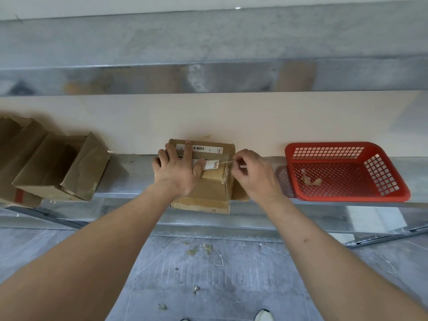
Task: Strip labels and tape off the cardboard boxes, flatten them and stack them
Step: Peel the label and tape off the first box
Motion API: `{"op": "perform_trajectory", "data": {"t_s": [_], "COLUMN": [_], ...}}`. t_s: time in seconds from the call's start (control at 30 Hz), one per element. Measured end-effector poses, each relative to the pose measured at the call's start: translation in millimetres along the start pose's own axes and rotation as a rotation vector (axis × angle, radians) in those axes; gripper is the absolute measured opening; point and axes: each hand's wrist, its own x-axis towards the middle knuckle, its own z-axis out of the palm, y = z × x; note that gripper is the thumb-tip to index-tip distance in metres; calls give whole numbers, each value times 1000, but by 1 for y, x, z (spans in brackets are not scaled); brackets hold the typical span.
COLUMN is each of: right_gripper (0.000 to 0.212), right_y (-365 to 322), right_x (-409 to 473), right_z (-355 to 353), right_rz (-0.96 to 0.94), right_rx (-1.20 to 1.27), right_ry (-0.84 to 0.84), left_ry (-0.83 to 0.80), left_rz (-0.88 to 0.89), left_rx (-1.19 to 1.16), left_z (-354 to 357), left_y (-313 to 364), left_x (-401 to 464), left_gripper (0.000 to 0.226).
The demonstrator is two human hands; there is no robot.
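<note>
Head view looks down on a closed cardboard box sitting on the front part of a metal shelf, its near end hanging a little over the shelf's edge. The box lies about midway along the shelf, between the opened boxes on the left and the basket on the right. A white barcode label runs along its far top edge, and a second, smaller white label with red print sits nearer the middle of the top.

The left hand lies flat on the box top, fingers straight and spread, pressing it down; the fingertips reach the far label. The right hand is at the box's right top edge, fingers curled, pinching the end of a thin strip of tape that stretches taut from the smaller label toward the fingers. Both forearms are bare.

To the left on the same shelf stand 2 or more opened cardboard boxes, flaps up and torn in places. To the right, well apart from the box, rests a red plastic basket with a perforated floor, and inside it lie a few crumpled tape scraps. Behind the shelf runs a pale beige panel. Below, the grey floor carries small bits of debris.
</note>
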Motion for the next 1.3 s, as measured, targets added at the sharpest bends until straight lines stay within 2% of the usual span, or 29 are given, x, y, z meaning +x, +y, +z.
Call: {"op": "perform_trajectory", "data": {"t_s": [0.17, 0.3, 0.43, 0.5, 0.6, 0.67, 0.7, 0.8, 0.93, 1.0, 1.07, 1.17, 1.23, 1.3], "right_gripper": [28, 24, 27, 26, 31, 33, 32, 24, 8, 11, 16, 23, 26, 25], "right_y": [-11, -18, -19, -17, -20, -24, -26, -40, -60, -64, -64, -65, -64, -62], "right_x": [-10, -5, -1, 2, 10, 14, 14, 15, 30, 40, 48, 54, 56, 57], "right_z": [-6, -4, -12, -20, -33, -40, -41, -48, -57, -63, -68, -69, -67, -65], "right_rz": [203, 403, 441, 358, 0, -220, -260, -118, 115, 178, 231, 270, 288, 316], "right_rx": [238, 542, 552, 387, -50, -270, -312, -204, 136, 199, 172, 198, 190, 150], "right_ry": [-31, 29, 47, 6, -77, -33, -4, -26, -165, -182, -268, -430, -410, -353], "left_ry": [-2, -9, -14, -16, -25, -37, -45, -56, -55, -61, -62, -95, -124, -142], "left_rz": [-1, -1, 10, 13, 13, 15, 18, 30, 47, 52, 56, 25, -22, -67], "left_rx": [-4, -13, -23, -19, -23, -22, -21, -24, -26, -28, -36, -30, -35, -63], "left_z": [1, 1, -1, -2, -2, -4, -5, -5, -5, -5, -7, -21, -32, -35], "left_y": [1, 1, 0, 0, 1, 2, 1, -1, -3, -4, -6, 0, 13, 27], "left_x": [2, 2, 0, -1, -1, -2, -3, -3, -4, -5, -7, -15, -20, -21], "left_gripper": [73, 74, 73, 73, 73, 73, 74, 75, 76, 76, 80, 113, 134, 139]}}
